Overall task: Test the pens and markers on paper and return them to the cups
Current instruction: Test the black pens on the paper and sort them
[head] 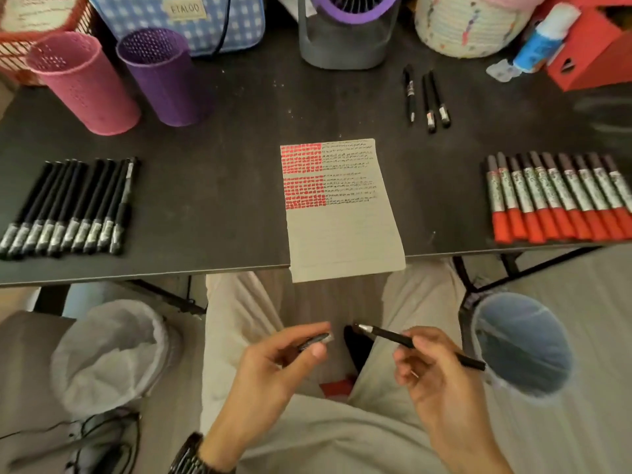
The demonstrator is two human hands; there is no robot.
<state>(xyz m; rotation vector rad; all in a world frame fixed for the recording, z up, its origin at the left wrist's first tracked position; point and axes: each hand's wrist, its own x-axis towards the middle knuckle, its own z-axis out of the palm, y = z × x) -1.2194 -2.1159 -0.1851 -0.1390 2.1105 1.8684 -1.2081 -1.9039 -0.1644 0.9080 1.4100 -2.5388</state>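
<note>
Standing upright side by side at the far left of the black table [222, 159]: a pink perforated cylindrical cup [82, 83] and a purple perforated cylindrical cup [160, 77]. Lying flat mid-table, near end overhanging the edge: a lined paper sheet [342, 234] with red dab blocks and black scribble rows, flanked by a row of capped black pens [68, 206] left, silvery red-capped markers [561, 200] right, three more black pens [425, 97] beyond. Held below the table edge: an uncapped slim black pen [390, 336] in the right hand [434, 374], its dark cap [316, 341] pinched in the left hand [273, 364].
</note>
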